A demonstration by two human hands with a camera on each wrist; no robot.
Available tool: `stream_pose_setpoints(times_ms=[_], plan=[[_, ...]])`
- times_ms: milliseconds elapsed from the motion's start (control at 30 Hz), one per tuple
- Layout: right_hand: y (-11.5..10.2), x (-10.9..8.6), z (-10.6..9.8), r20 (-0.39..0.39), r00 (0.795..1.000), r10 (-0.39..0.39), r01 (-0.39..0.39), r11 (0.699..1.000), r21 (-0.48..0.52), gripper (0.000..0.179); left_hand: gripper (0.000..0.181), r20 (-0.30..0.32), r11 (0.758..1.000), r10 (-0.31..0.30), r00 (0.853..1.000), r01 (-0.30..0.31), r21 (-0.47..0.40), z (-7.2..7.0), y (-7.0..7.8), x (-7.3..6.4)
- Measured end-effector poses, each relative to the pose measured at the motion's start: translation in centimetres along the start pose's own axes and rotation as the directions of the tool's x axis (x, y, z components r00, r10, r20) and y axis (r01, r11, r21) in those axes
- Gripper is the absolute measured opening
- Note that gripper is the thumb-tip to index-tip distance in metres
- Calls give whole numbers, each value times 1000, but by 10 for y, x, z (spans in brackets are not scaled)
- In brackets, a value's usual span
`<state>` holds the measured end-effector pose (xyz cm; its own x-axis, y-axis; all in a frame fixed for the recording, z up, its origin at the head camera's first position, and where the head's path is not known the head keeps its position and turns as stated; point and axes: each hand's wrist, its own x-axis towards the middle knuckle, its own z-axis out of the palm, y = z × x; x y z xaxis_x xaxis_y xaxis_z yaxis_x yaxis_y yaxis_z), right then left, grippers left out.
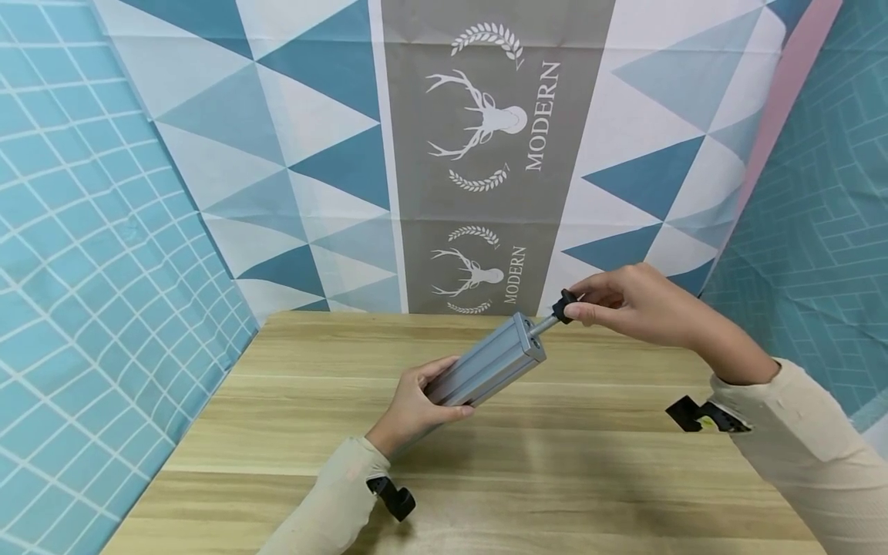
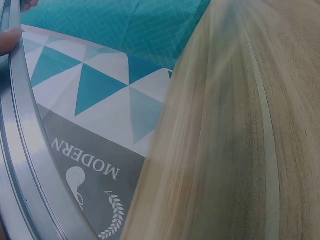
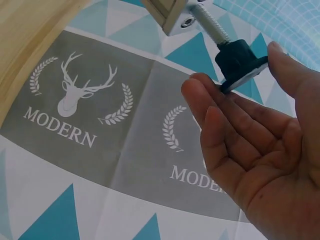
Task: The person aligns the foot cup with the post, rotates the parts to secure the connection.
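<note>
A grey metal furniture leg (image 1: 489, 361), square and grooved, is held slanted above the table by my left hand (image 1: 415, 402), thumb along one side and fingers on the other. From its far end sticks a threaded rod (image 1: 544, 326) with a black levelling foot (image 1: 565, 306). My right hand (image 1: 627, 305) pinches that foot between thumb and fingers. Up close in the right wrist view, the foot (image 3: 236, 61) has a wide round base, with fingertips at its rim. The left wrist view shows the leg's grooved side (image 2: 25, 160) running along the left edge.
Below the hands lies a wood-grain table (image 1: 555, 478). A patterned cloth (image 1: 333, 146) with triangles and deer heads hangs behind it, with blue tiled-pattern cloths (image 1: 90, 254) at the sides. Black camera mounts (image 1: 391, 497) sit on both sleeved wrists.
</note>
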<state>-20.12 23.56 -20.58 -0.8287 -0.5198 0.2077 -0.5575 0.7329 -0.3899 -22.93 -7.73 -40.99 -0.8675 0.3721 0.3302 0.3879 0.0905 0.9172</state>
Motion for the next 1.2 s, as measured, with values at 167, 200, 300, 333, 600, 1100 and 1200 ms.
stream_pose_setpoints(times_ms=[167,200,300,333,600,1100,1200], plan=[[2,-2,0,4,999,-44,44,999,-8,51,71,-2,1000,9,1000,-9,-2,0,0,0],[2,-2,0,11,998,-60,60,998,-10,54,71,-3,1000,13,1000,-13,-2,0,0,0],[3,-3,0,37,992,-121,123,992,-28,67,71,-2,1000,17,1000,-17,-3,0,0,0],[4,-3,0,40,989,-145,146,989,-35,70,71,-4,1000,15,1000,-15,-5,0,0,0],[5,-1,1,6,959,-282,280,953,-115,63,70,-8,1000,5,1000,-6,-19,0,1,0],[3,2,6,-56,998,-4,2,999,-40,24,73,1,1000,-12,1000,12,-9,1,-1,1],[4,0,4,-35,999,2,-3,1000,-28,32,72,0,1000,-14,1000,14,-14,1,-1,1]])
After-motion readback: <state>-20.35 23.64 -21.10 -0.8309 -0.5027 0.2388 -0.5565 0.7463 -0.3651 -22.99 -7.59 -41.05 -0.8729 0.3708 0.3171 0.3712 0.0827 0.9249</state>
